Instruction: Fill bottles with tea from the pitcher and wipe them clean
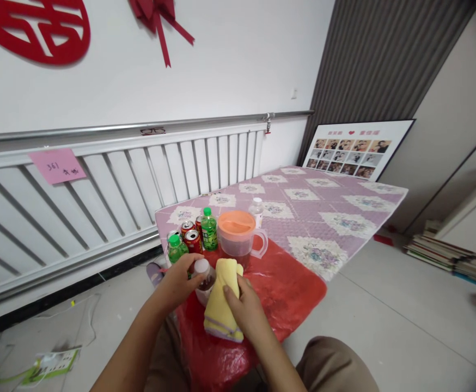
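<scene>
My left hand point(178, 283) is closed round a small clear bottle point(203, 275) with a white cap and dark liquid, held over the red plastic sheet point(291, 291). My right hand point(244, 310) grips a folded yellow cloth point(221, 299) and presses it against the bottle's right side. Just behind stands a clear pitcher point(240, 237) with an orange lid and dark liquid in it.
Two green bottles point(208, 228) and red cans point(192, 239) crowd the table's left corner, with a clear bottle point(256, 209) behind the pitcher. The table has a pink floral cover point(328, 209). A radiator lines the wall; books lie stacked on the floor at right.
</scene>
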